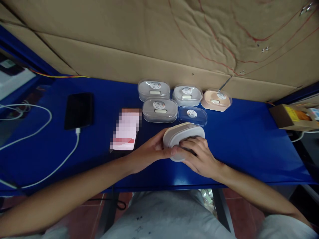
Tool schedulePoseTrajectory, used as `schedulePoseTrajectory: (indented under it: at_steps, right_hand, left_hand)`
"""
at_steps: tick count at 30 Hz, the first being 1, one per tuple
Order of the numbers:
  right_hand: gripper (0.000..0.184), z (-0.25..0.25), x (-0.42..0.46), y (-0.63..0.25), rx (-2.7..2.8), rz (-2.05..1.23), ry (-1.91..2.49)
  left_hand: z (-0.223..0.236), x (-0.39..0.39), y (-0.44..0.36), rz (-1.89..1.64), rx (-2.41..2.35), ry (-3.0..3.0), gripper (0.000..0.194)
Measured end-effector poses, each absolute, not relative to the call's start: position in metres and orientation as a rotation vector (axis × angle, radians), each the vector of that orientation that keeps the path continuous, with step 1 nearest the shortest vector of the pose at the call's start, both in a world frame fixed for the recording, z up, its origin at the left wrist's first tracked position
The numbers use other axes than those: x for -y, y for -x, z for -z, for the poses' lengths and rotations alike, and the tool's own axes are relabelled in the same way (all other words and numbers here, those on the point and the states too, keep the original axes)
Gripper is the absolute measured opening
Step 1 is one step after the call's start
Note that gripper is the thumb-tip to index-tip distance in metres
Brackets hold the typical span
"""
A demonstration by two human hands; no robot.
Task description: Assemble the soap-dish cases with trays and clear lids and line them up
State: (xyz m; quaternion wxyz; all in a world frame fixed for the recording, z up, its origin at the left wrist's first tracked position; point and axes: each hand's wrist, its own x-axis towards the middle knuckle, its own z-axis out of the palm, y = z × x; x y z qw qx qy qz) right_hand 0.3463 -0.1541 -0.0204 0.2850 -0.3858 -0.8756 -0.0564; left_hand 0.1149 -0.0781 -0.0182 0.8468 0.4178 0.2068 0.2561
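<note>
Because the fingers of the right hand [199, 156] curl across the front of the grey oval box [171, 136], much of that face is hidden, and whether the dark patch beneath them is an opening or a shadow is hard to tell. The box is held tilted up above the blue table [239, 149], near its front edge. The left hand [154, 149] is closed around the box's left end, thumb across the front, other fingers mostly out of sight behind. The right hand touches the box, but I cannot tell whether it grips or only presses.

Beyond the hands sit four containers under clear covers with round stickers: a back-left grey box [147, 91], a front-left grey box [148, 114], a middle grey box [176, 96] and a peach box [206, 99]. A separate clear lid [200, 117] lies in front of the middle one. The stickers' print is unreadable.

At right, a cardboard carton [284, 118], cut off by the frame, holds yellow and orange items too unclear to name. The lit phone [127, 127] is blurred into blocks. Shiny packets [208, 199] below the table are partly covered by clothing.
</note>
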Motion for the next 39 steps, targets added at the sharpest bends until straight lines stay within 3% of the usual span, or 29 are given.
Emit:
schedulePoseTrajectory:
  at_steps: [11,21,24,31,34,39]
  right_hand:
    - [0.030,0.018,0.156,-0.350,2.335,0.121,1.017]
    - [0.041,0.028,0.152,-0.350,2.387,0.122,0.996]
    - [0.054,0.028,0.149,-0.359,2.372,0.091,0.980]
    - [0.059,0.026,0.121,-0.403,2.016,0.051,1.553]
    - [0.067,0.035,0.108,-0.421,2.080,0.012,1.727]
    - [0.063,0.039,0.101,-0.432,2.080,-0.156,1.710]
  left_hand:
    - [0.015,0.081,-0.112,-0.495,-0.488,-0.902,0.079]
    - [0.015,0.080,-0.112,-0.514,-0.564,-0.992,0.065]
    - [0.014,0.079,-0.114,-0.569,-0.624,-0.960,0.057]
    - [0.006,0.071,-0.113,-0.531,-0.882,-0.783,0.036]
    - [0.008,0.072,-0.111,-0.434,-0.804,-0.768,0.041]
    - [0.014,0.072,-0.109,-0.392,-0.737,-0.711,0.043]
